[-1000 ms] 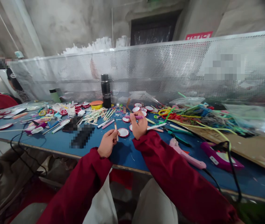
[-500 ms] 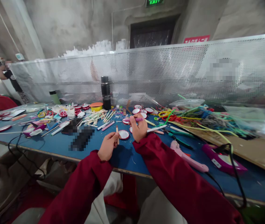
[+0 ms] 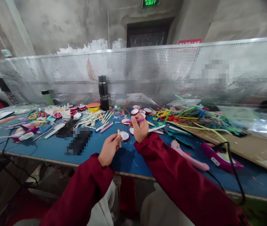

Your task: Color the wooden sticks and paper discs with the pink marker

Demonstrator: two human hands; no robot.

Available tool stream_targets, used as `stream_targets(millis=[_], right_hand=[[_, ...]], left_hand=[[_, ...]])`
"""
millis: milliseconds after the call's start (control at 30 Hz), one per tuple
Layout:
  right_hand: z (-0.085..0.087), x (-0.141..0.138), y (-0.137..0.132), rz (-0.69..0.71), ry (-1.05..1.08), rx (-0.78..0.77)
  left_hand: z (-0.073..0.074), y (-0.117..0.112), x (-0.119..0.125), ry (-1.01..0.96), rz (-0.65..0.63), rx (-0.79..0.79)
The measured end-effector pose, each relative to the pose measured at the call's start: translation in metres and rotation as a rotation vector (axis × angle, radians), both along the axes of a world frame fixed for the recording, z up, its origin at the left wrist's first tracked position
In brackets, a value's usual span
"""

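Note:
My left hand (image 3: 109, 149) is closed, pinching a short beige wooden stick (image 3: 119, 143) upright; its top end looks brown. To its right, my right hand (image 3: 141, 130) is closed round a purple marker pen (image 3: 135, 120), held almost level, with its tip pointing left. The pen and the stick are apart. Between the hands on the blue table (image 3: 124, 161) lies a round white disc with a red rim (image 3: 124, 136). Similar discs (image 3: 135, 111) lie behind my right hand. A white pen (image 3: 157, 128) and pliers (image 3: 178, 139) with dark green handles are right of it.
A pink glue gun (image 3: 187, 155) and a purple corded device (image 3: 220, 156) lie at the right. Coloured strands (image 3: 201, 121) heap behind them. Several wooden sticks (image 3: 92, 118), a black bottle (image 3: 103, 94) and a phone (image 3: 79, 141) stand or lie left. A perforated metal screen (image 3: 147, 72) runs behind.
The view has turned slightly right, so the table's things appear further left. Both hands keep their holds on the stick and the pen, with little visible movement.

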State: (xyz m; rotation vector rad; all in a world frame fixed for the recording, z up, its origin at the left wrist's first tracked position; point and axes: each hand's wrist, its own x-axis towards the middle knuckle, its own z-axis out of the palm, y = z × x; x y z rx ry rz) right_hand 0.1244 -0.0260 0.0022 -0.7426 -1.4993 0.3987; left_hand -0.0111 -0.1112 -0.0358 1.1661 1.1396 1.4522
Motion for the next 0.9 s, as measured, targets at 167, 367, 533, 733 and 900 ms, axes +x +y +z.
stream_targets(millis=[167, 367, 533, 733, 900], right_hand=[[0.0, 0.0, 0.001, 0.003, 0.019, 0.023], [0.001, 0.0, -0.001, 0.053, -0.007, 0.035], [0.004, 0.0, -0.009, 0.127, -0.018, 0.093], [0.005, -0.001, -0.016, 0.172, -0.039, 0.105], [0.004, -0.002, -0.016, 0.123, -0.044, 0.052]], left_hand=[[0.002, -0.002, 0.003, -0.012, -0.043, 0.006], [0.005, -0.003, 0.006, -0.003, -0.027, -0.004], [0.003, -0.002, 0.005, 0.031, -0.024, -0.003], [-0.004, -0.001, 0.003, 0.056, 0.006, 0.048], [-0.005, -0.003, 0.003, 0.056, -0.002, 0.022]])
